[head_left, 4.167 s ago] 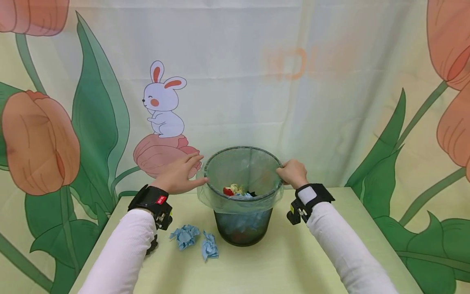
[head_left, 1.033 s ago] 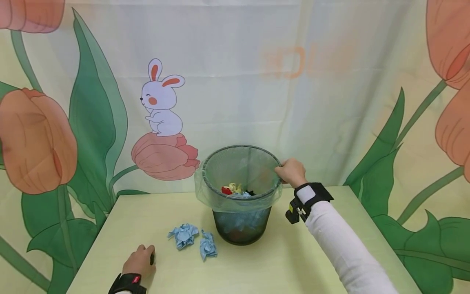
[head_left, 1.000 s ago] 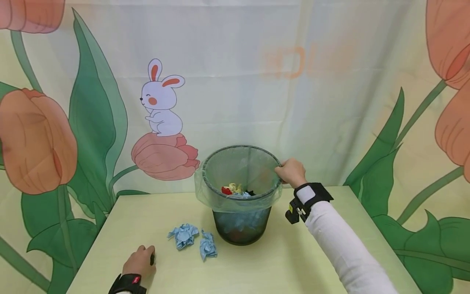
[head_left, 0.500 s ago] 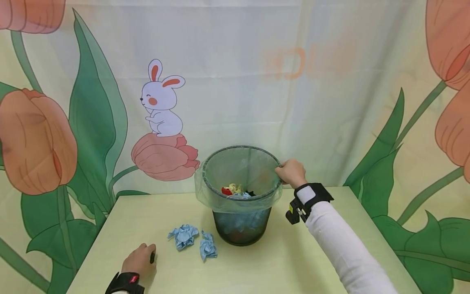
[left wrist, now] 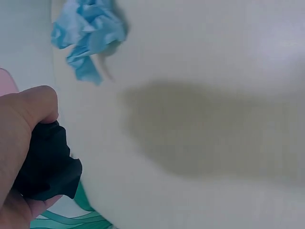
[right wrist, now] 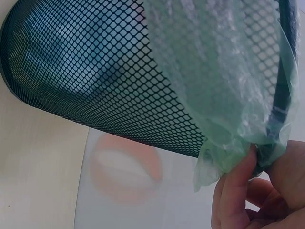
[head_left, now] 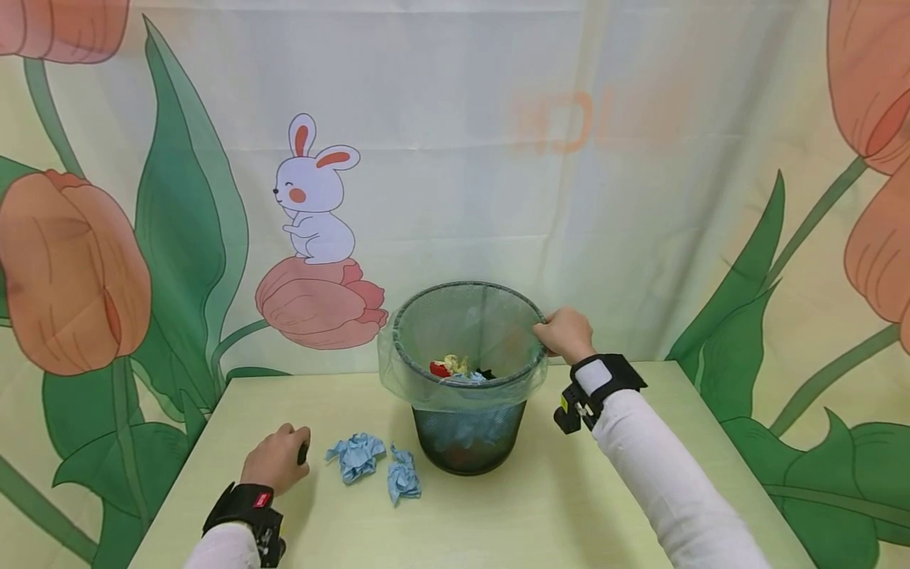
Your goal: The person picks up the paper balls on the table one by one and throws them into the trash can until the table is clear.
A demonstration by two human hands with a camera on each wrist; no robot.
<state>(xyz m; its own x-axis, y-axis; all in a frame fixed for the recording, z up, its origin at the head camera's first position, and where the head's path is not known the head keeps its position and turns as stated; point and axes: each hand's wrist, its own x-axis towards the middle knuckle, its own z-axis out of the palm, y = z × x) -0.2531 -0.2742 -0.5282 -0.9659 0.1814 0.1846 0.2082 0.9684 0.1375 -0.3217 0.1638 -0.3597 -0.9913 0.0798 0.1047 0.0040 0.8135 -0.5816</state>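
In the head view my left hand (head_left: 279, 458) is over the left part of the table, gripping a crumpled black paper (head_left: 303, 452). The left wrist view shows that black paper (left wrist: 50, 162) between thumb and fingers. My right hand (head_left: 566, 335) pinches the right rim of a black mesh wastebasket (head_left: 465, 442). In the right wrist view its fingers (right wrist: 233, 195) clasp the rim together with the green plastic liner (right wrist: 214, 105) folded over it. Inside the upright basket lie red, yellow, blue and black crumpled papers (head_left: 455, 367).
Two crumpled blue papers, one left (head_left: 357, 457) and one right (head_left: 404, 474), lie on the pale table (head_left: 498, 521) between the left hand and the basket. A printed curtain (head_left: 455, 158) with tulips and a rabbit hangs right behind the table's far edge.
My left hand left the basket's left rim, went down to the table's left side, took hold of the black paper and has now moved forward with it. The right hand stays at the rim.
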